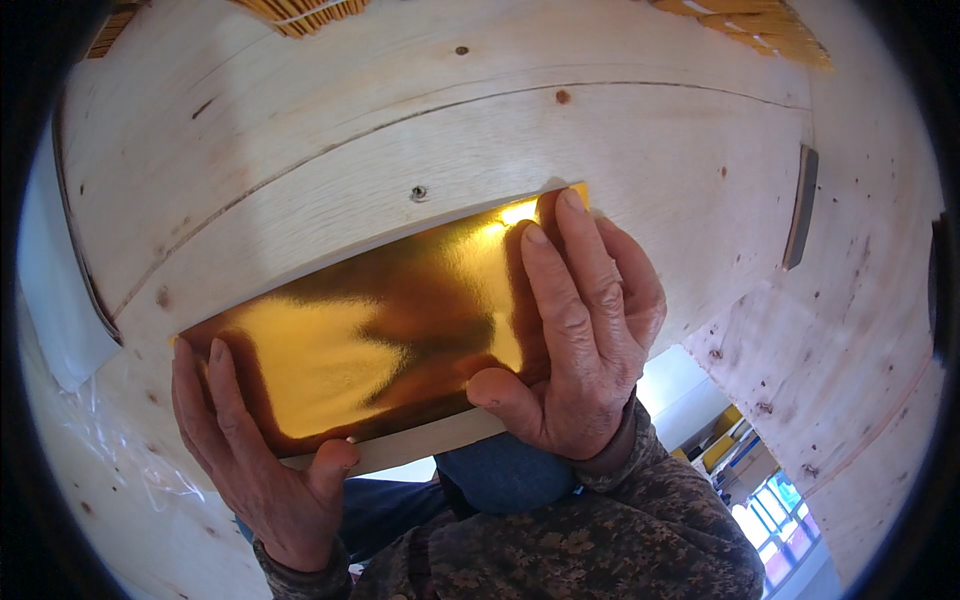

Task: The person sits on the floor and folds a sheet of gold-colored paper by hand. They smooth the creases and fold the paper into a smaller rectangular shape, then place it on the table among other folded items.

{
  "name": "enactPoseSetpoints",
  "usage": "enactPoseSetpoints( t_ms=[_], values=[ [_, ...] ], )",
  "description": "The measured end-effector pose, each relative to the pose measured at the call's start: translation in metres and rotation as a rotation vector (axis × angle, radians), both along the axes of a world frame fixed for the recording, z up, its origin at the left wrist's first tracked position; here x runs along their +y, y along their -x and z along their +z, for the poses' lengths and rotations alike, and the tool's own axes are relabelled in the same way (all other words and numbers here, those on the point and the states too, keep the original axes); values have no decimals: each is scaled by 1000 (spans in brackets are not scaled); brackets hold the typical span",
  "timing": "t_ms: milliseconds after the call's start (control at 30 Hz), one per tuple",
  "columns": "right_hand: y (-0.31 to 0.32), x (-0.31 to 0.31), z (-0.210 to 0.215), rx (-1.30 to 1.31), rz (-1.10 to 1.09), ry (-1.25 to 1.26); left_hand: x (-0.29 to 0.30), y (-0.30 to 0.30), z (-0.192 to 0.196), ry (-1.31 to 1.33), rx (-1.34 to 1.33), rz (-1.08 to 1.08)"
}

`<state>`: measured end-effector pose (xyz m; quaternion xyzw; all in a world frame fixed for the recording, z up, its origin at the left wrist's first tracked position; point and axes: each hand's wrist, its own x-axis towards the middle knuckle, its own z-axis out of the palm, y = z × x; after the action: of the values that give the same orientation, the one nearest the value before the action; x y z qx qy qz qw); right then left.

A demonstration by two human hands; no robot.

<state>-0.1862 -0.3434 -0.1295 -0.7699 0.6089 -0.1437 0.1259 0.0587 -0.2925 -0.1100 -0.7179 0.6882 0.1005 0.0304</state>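
A shiny gold foil sheet (pixel 380 330) lies on a pale flat board (pixel 430 447) at the near edge of a light wooden table (pixel 400 130). My left hand (pixel 250 450) grips the sheet's lower left corner, fingers flat on the foil and thumb at the board's near edge. My right hand (pixel 580 330) presses on the sheet's right end, fingers stretched to its far right corner and thumb on its near edge. The foil mirrors dark and yellow shapes.
Bundles of thin yellow sticks lie at the table's far edge, one at the top middle (pixel 300 12) and one at the top right (pixel 760 28). A dark flat bar (pixel 800 205) lies at the right. Clear plastic film (pixel 90 440) and white paper (pixel 55 290) sit at the left.
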Motion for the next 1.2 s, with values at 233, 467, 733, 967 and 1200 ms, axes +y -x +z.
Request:
enactPoseSetpoints(
  t_ms=[233,467,733,967,1200],
  values=[
    [-3,0,-2,2,-5,18,0,-1,0,-7,10,-1],
    [2,0,-2,83,55,20,-3,0,5,-25,59,-19],
    [-10,6,-7,11,-46,36,-7,-4,5,1,90,-62],
    [-6,8,-6,144,-11,31,-8,-2,9,24,130,-8],
    [-12,9,-7,13,-55,32,-7,0,11,1,168,45]
  ],
)
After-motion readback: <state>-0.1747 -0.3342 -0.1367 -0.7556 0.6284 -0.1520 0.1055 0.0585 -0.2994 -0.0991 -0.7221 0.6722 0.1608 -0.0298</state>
